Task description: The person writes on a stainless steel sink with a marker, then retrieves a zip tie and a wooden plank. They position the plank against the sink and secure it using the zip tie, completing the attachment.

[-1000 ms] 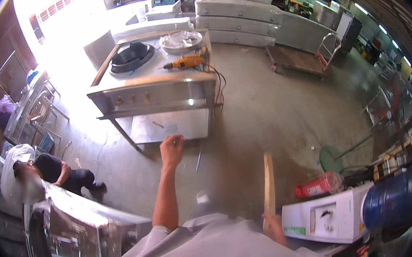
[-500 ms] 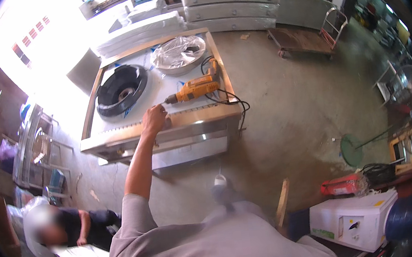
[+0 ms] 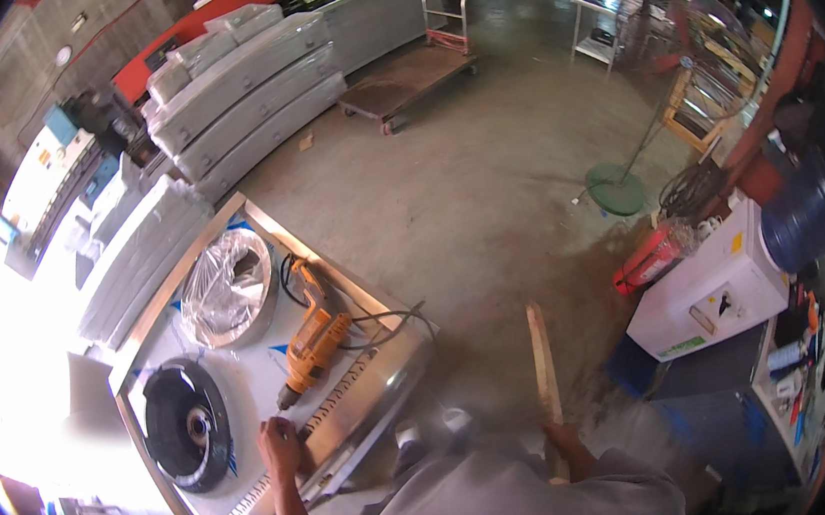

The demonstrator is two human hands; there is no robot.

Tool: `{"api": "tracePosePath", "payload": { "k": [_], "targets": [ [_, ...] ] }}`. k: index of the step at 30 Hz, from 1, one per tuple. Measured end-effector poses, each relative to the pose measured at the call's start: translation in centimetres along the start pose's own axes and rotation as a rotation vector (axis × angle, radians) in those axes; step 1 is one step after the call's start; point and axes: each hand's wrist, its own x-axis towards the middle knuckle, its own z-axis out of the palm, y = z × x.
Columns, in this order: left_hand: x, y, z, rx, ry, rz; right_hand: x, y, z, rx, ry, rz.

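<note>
My left hand is closed at the front edge of a stove-like steel unit, just by the tip of an orange power drill. What its fingers hold, if anything, is hidden. The drill lies on the unit's top with its black cord trailing over the side. Beside my left hand sits a black ring-shaped burner part. Behind it is a round part wrapped in clear plastic. Low at my right side, my right hand grips a long wooden strip, which stands upright.
To the right are a white box-like appliance with a blue water bottle, a red object and a cluttered bench. Farther off stand a fan on a green base, a flat trolley and plastic-wrapped panels.
My view has swung right, so the unit sits lower left. My right hand has come into sight, gripping the wooden strip. My left hand stays near the drill tip.
</note>
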Motion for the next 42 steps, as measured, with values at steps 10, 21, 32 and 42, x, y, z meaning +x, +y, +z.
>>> {"api": "tracePosePath", "payload": {
  "k": [10, 21, 32, 42],
  "targets": [
    [0.1, -0.1, -1.8, 0.034, 0.094, 0.185, -5.5, 6.9, 9.4, 0.17, 0.138, 0.087],
    [2.1, 7.7, -1.9, -0.744, -0.209, 0.418, -16.4, 5.0, 7.8, 0.563, 0.156, -0.083],
    [-4.7, 17.9, 1.3, -0.974, -0.607, 0.523, -28.7, -0.6, -1.9, 0.762, -0.127, -0.658],
    [-4.2, 16.3, 3.5, -0.858, -0.566, 0.696, -24.2, 7.8, 5.7, 0.763, -0.255, -0.236]
  ]
}}
